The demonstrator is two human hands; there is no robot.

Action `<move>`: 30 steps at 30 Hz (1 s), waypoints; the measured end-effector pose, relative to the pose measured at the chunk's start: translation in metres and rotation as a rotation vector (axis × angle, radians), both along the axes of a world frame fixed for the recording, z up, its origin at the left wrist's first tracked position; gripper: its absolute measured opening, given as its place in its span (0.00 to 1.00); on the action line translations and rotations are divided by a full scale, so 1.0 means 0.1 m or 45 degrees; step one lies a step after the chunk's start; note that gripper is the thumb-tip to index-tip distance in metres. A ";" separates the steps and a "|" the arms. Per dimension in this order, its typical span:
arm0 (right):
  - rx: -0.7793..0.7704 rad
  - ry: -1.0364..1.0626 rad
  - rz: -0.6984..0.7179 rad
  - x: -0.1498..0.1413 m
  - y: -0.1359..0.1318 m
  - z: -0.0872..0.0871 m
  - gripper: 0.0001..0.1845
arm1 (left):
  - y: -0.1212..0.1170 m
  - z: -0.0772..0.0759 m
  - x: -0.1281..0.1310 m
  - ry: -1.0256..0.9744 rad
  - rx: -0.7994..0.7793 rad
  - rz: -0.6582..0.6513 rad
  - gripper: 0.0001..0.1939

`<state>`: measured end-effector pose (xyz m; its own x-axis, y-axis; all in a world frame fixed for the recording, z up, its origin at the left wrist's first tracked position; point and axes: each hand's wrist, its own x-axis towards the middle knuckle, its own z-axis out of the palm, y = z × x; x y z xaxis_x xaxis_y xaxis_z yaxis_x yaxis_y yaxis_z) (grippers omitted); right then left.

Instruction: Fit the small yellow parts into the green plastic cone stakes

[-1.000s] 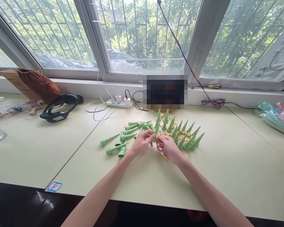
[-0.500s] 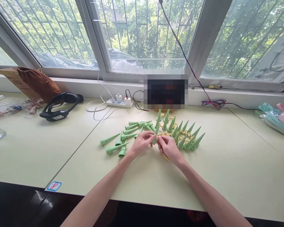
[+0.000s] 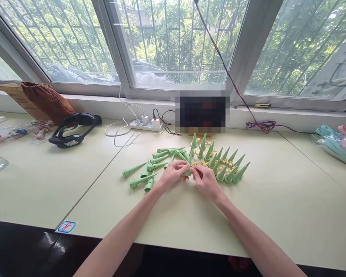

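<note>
Between the fingers of my left hand (image 3: 173,175), a green plastic watering spike (image 3: 190,157) stands with its point up. My right hand (image 3: 206,179) is pinched at the side of that spike, by its collar, on what looks like a small yellow valve, mostly covered by the fingertips. Left of my hands lies a loose pile of green spikes (image 3: 141,181), most on their sides. To the right, several more spikes (image 3: 230,176) stand with points up. Small yellow valves (image 3: 219,165) are scattered among them, partly hidden behind my right hand.
A power strip (image 3: 146,125) with white cables lies at the back, beside a blurred dark screen (image 3: 202,111). A black headset (image 3: 75,130) and a brown pouch (image 3: 47,102) are on the left. Bagged straps (image 3: 336,144) lie far right, past a bundled cable (image 3: 261,126).
My right hand has shifted slightly against the spike's collar, and less yellow shows under it. My left hand keeps its hold on the spike, almost unmoved.
</note>
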<state>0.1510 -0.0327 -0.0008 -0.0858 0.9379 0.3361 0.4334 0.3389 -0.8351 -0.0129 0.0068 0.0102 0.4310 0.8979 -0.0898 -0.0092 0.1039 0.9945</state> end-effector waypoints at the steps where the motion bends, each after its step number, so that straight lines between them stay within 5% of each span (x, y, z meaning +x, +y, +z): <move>1: 0.006 0.005 0.005 0.00 0.00 0.00 0.19 | 0.00 -0.01 0.00 -0.002 -0.007 0.002 0.24; 30: -0.026 0.013 0.007 -0.01 0.01 -0.01 0.18 | -0.01 0.06 0.00 0.185 0.152 0.002 0.22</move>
<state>0.1498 -0.0319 -0.0020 -0.0878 0.9441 0.3177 0.4228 0.3241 -0.8463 -0.0128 0.0056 0.0158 0.4197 0.9066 -0.0437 0.1357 -0.0151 0.9906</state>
